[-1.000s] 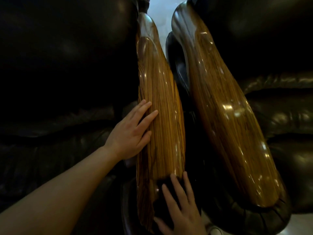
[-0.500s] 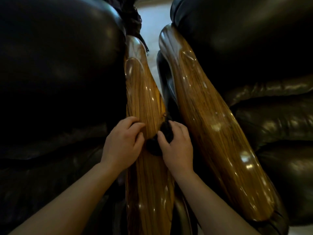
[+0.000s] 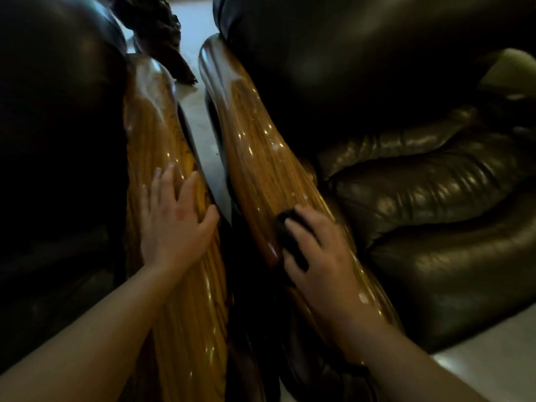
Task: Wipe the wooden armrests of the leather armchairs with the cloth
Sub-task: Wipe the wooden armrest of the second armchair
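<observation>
Two glossy striped wooden armrests run side by side up the middle of the view. The left armrest (image 3: 150, 134) belongs to the left armchair, and my left hand (image 3: 174, 221) lies flat on it with fingers spread, holding nothing. On the right armrest (image 3: 255, 158), my right hand (image 3: 316, 256) presses a small dark cloth (image 3: 290, 227) against the wood. Most of the cloth is hidden under my fingers.
Dark leather of the left armchair (image 3: 58, 126) fills the left side. The right armchair's seat cushion (image 3: 435, 221) and backrest fill the right. A narrow gap with pale floor (image 3: 200, 117) separates the armrests. A dark carved object (image 3: 156, 27) stands at the top between the chairs.
My right hand carried the cloth off the left armrest and across the gap onto the right armrest. My left hand opened flat and slid slightly up the left armrest.
</observation>
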`<state>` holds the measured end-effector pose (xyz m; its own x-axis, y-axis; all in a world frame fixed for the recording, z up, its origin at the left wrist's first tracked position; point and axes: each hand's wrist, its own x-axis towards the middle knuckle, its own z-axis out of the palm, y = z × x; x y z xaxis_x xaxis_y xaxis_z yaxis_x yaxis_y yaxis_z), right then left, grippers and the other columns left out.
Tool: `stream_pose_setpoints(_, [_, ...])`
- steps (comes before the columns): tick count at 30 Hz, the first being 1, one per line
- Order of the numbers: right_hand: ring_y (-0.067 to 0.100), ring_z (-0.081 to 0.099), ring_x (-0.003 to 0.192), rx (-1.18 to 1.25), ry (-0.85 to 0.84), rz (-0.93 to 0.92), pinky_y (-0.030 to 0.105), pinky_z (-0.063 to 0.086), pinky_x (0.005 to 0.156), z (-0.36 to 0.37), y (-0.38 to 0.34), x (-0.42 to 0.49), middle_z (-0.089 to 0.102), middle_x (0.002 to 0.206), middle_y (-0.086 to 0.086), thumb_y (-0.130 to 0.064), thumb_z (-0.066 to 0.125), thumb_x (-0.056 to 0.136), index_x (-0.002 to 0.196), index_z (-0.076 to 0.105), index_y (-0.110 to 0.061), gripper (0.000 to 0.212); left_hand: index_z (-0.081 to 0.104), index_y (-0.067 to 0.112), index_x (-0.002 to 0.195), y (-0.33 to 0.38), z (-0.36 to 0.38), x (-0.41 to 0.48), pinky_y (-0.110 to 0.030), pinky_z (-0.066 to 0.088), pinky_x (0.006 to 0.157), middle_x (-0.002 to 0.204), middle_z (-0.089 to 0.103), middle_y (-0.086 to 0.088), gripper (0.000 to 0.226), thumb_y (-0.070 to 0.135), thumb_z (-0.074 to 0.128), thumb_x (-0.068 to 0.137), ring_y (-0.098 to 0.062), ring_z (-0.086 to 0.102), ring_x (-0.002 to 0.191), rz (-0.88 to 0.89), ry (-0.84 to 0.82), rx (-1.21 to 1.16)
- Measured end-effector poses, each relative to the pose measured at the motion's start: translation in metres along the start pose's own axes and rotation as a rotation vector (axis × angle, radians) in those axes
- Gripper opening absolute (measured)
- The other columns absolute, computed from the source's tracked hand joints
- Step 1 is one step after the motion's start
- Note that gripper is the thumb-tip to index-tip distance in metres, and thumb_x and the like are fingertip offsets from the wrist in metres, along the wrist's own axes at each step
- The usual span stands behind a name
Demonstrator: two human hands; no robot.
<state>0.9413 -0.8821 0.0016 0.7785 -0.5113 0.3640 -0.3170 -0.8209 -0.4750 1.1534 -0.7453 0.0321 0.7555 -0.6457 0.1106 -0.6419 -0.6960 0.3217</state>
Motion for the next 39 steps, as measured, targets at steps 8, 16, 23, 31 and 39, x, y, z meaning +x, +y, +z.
stream_pose_setpoints(8, [0.027,0.035,0.142,-0.034,0.112,0.404,0.049,0.034,0.114,-0.006,0.039,-0.110,0.035,0.154,0.007,-0.036,0.061,0.094,0.139,0.049,-0.011,0.054,0.033,0.022,0.148,-0.001,0.000,0.000,-0.050,0.005,0.121,0.162,0.014,-0.011,0.063,0.037,0.057,0.092,-0.025,0.004,0.151,0.004,0.033,0.025])
stream_pose_setpoints(16, [0.026,0.022,0.149,-0.095,-0.011,0.291,0.049,0.023,0.119,0.005,0.015,-0.105,0.033,0.158,0.002,-0.047,0.051,0.092,0.147,0.041,-0.017,0.064,0.030,0.023,0.148,0.001,0.000,0.000,-0.050,0.004,0.121,0.162,0.012,-0.010,0.063,0.044,0.048,0.092,-0.024,0.001,0.151,0.000,0.026,0.027])
stream_pose_setpoints(23, [0.020,0.030,0.143,0.039,0.107,0.462,0.041,0.032,0.115,0.010,0.017,0.003,0.034,0.156,0.005,-0.048,0.041,0.098,0.150,0.035,-0.015,0.062,0.031,0.025,0.148,-0.003,0.005,0.001,-0.051,0.006,0.120,0.162,0.011,-0.008,0.063,0.037,0.058,0.092,-0.024,0.003,0.150,-0.006,0.048,0.026])
stream_pose_setpoints(31, [0.017,0.016,0.151,-0.053,-0.083,0.185,0.049,0.028,0.118,-0.003,0.025,-0.015,0.030,0.159,0.001,-0.036,0.046,0.097,0.146,0.043,-0.011,0.055,0.033,0.025,0.149,-0.001,0.001,0.000,-0.051,0.007,0.121,0.162,0.013,-0.010,0.062,0.034,0.058,0.093,-0.024,0.004,0.151,-0.021,0.039,0.008])
stream_pose_setpoints(39, [0.017,0.013,0.151,-0.106,-0.119,0.225,0.037,0.010,0.121,0.013,0.010,0.064,0.030,0.160,0.002,-0.045,0.039,0.098,0.147,0.040,-0.015,0.057,0.035,0.025,0.147,-0.001,0.001,0.000,-0.052,0.011,0.120,0.161,0.017,-0.011,0.058,0.038,0.049,0.093,-0.026,0.007,0.150,-0.022,0.038,-0.006])
